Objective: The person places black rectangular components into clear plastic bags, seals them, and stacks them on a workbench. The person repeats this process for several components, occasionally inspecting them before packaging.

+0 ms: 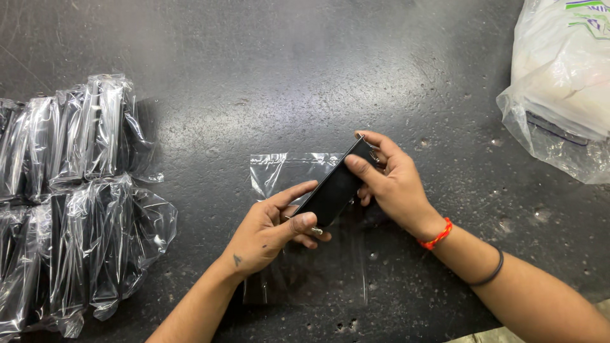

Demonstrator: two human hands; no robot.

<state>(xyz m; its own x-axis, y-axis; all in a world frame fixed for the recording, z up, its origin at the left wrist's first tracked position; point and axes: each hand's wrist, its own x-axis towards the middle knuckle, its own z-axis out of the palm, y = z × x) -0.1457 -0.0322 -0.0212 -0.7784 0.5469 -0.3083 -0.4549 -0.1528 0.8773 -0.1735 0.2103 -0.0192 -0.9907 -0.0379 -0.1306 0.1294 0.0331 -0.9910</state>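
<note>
Fingers (304, 222) of the left hand (267, 232) and right hand (391, 181) pinch opposite ends of one flat black rectangular piece (333, 188), tilted above one clear plastic sleeve (298, 254) on the dark counter (286, 82). Bare counter surrounds both hands. Two rows of bagged black pieces (70, 209) lie well left; one white bag (562, 82) sits at the far-right edge.

Bright overhead light, a broad pale sheen spread across the dark scuffed tabletop (305, 82), sharp glints on the stacked clear-wrapped black packs (76, 203), soft short shadows cast beneath both hands, focus crisp throughout, corners slightly darkened.
</note>
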